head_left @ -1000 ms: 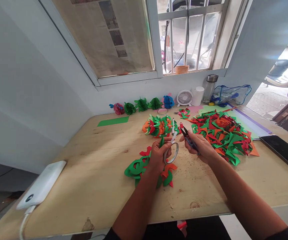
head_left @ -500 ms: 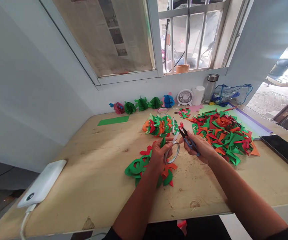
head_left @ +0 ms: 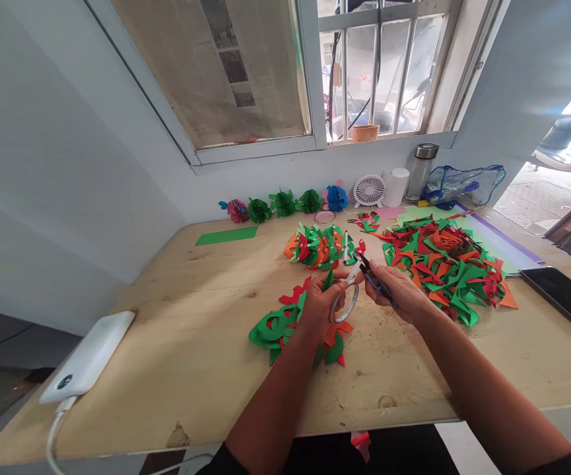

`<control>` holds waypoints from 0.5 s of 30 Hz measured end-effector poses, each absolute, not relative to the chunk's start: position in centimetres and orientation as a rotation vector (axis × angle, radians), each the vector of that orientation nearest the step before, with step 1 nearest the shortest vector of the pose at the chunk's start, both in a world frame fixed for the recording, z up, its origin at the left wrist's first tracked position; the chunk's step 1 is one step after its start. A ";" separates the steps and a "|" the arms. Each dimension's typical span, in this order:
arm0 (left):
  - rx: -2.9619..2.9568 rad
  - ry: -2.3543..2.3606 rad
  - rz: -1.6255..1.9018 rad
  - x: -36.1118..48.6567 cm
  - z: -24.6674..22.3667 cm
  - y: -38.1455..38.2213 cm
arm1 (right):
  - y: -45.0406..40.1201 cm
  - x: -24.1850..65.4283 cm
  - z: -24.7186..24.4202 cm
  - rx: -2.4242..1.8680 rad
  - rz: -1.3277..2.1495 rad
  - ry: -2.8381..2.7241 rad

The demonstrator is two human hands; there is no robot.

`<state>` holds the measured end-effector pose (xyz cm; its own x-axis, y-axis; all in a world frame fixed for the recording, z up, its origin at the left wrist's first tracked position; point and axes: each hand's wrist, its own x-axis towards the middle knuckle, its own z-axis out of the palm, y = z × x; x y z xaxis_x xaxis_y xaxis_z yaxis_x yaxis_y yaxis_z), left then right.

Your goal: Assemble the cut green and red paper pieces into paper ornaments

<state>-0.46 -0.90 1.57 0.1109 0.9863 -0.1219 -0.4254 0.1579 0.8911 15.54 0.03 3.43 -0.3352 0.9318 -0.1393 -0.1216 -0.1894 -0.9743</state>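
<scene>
My left hand [head_left: 321, 302] is closed on a roll of white tape [head_left: 348, 307], with a short strip [head_left: 353, 272] sticking up from it. A green paper piece [head_left: 329, 280] pokes up by its fingers. In my right hand [head_left: 395, 290] is a pair of scissors [head_left: 377, 284] with grey-blue handles and dark blades, whose tips meet the tape strip. A small red paper piece [head_left: 361, 247] shows just past the blade tips. Under and beside my left hand lie green, red and orange paper cutouts [head_left: 271, 328].
A big heap of red, green and orange scraps [head_left: 443, 257] lies right of my hands, near a phone [head_left: 565, 298]. Finished paper shapes [head_left: 284, 203], a fan [head_left: 369, 190] and a bottle [head_left: 420, 173] line the wall. A power bank [head_left: 88, 356] sits at left.
The scissor blades have come together around the end of the tape strip, where they stood apart before. The whole view has shifted slightly.
</scene>
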 end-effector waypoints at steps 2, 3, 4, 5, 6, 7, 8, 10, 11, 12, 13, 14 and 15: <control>0.822 0.900 1.210 -0.4 1.6 -0.9 | 0.0 15.5 3.5 -1.037 1.644 -1.243; 0.825 0.905 1.203 -0.4 1.7 -1.0 | 0.0 15.5 3.5 -1.035 1.645 -1.242; 0.829 0.907 1.197 -0.4 1.7 -1.0 | 0.0 15.5 3.5 -1.034 1.646 -1.242; 0.835 0.907 1.191 -0.4 1.7 -1.0 | 0.0 15.5 3.5 -1.033 1.644 -1.244; 0.841 0.906 1.187 -0.4 1.7 -1.0 | 0.0 15.5 3.5 -1.032 1.640 -1.246; 0.847 0.904 1.186 -0.4 1.7 -1.0 | 0.0 15.5 3.5 -1.032 1.636 -1.251; 0.852 0.901 1.185 -0.4 1.7 -1.0 | 0.0 15.5 3.5 -1.033 1.631 -1.258; 0.854 0.897 1.184 -0.4 1.7 -0.9 | 0.0 15.5 3.5 -1.038 1.624 -1.274; 0.850 0.898 1.187 -0.4 1.7 -0.9 | 0.0 15.5 3.5 -1.041 1.623 -1.283; 0.845 0.899 1.188 -0.4 1.7 -0.9 | 0.0 15.5 3.5 -1.044 1.621 -1.289; 0.840 0.901 1.185 -0.4 1.7 -0.9 | 0.0 15.5 3.5 -1.047 1.619 -1.294; 0.836 0.904 1.181 -0.4 1.7 -0.9 | 0.0 15.5 3.5 -1.048 1.619 -1.297; 0.836 0.906 1.179 -0.4 1.7 -0.9 | 0.0 15.5 3.5 -1.046 1.621 -1.299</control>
